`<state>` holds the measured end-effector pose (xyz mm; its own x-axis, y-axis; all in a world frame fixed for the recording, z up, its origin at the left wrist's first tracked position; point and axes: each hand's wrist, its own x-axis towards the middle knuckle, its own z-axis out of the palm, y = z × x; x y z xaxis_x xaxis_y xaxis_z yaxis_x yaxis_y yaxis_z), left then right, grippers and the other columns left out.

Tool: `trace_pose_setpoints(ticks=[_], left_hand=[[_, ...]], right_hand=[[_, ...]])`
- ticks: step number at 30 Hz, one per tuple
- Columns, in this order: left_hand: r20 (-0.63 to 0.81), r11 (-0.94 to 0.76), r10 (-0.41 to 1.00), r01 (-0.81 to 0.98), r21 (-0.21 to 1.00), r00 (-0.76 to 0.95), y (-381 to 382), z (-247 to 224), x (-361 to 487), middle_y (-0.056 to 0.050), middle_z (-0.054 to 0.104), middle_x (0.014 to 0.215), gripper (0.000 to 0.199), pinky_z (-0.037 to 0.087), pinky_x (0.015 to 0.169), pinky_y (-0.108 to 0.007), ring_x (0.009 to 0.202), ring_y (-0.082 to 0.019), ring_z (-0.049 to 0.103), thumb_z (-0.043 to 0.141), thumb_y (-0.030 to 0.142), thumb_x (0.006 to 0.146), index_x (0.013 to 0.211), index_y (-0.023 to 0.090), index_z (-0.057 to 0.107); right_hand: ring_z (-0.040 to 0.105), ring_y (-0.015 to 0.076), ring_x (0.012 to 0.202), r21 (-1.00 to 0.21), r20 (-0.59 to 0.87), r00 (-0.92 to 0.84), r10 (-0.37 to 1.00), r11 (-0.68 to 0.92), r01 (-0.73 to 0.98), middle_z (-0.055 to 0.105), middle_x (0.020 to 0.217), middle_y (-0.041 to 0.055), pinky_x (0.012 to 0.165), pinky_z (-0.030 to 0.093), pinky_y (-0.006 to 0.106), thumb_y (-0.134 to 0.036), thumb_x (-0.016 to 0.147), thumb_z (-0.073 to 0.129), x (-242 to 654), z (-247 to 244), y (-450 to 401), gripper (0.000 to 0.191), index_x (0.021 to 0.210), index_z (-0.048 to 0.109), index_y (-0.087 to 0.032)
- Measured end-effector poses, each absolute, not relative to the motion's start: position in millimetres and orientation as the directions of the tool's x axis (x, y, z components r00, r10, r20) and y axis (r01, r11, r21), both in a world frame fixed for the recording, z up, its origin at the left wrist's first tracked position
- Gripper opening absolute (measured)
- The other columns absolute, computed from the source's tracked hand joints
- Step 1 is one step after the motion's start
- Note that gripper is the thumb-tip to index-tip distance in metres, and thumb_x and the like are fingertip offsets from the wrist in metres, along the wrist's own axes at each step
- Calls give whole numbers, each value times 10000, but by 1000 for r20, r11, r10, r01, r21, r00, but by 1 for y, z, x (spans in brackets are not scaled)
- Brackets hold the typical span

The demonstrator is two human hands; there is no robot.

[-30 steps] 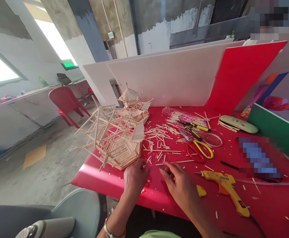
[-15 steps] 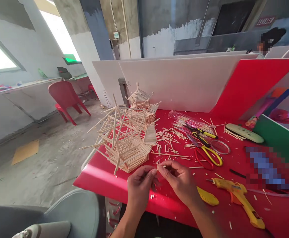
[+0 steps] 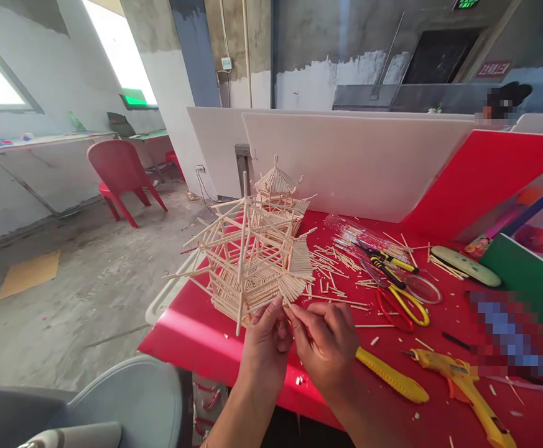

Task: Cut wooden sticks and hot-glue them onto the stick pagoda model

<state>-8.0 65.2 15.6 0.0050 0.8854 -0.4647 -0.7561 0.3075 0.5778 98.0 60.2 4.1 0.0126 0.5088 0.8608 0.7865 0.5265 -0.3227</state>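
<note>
- Change of position: the left hand (image 3: 267,339) and right hand (image 3: 324,339), apart one second ago, now meet at the fingertips, nearer the front of the stick model (image 3: 252,283).
- Meaning, as judged: the work has become fine two-handed handling of one small part close to the model.
- Right fingers: thumb and index are pinched with almost no gap — a short stick (image 3: 287,305) appears to be held between them. The remaining fingers are curled.
- Left fingers: the thumb is closed toward the curled fingers, adjoining the right fingertips. Whether they also grip the stick cannot be told.
- Model location: on the red table (image 3: 206,345), directly beyond the left hand. Contact between fingers and model cannot be confirmed.
- Adjacent items: a yellow tool handle (image 3: 392,376) lies just beside the right hand; the glue gun (image 3: 448,364) lies farther right.
</note>
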Motion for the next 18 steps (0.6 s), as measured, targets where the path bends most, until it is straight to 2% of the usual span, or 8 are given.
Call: trace_pose_setpoints(ticks=[10, 18], left_hand=[[-527, 275, 847, -786, 553, -75, 80, 22, 0, 104, 409, 413, 532, 175, 327, -161, 339, -11, 302, 926, 392, 425, 545, 188, 449], [-518, 222, 840, -766, 603, -164, 81, 26, 6, 119, 380, 402, 522, 183, 345, -167, 341, -14, 287, 904, 347, 468, 583, 207, 414]], right_hand=[[561, 159, 744, -290, 850, -24, 526, 505, 813, 659, 781, 29, 693, 470, 293, -139, 864, 679, 95, -3, 69, 163, 980, 706, -250], [573, 150, 736, -276, 864, -63, 499, 575, 770, 668, 824, 41, 683, 482, 286, -143, 838, 720, 104, 2, 62, 249, 1070, 682, -227]])
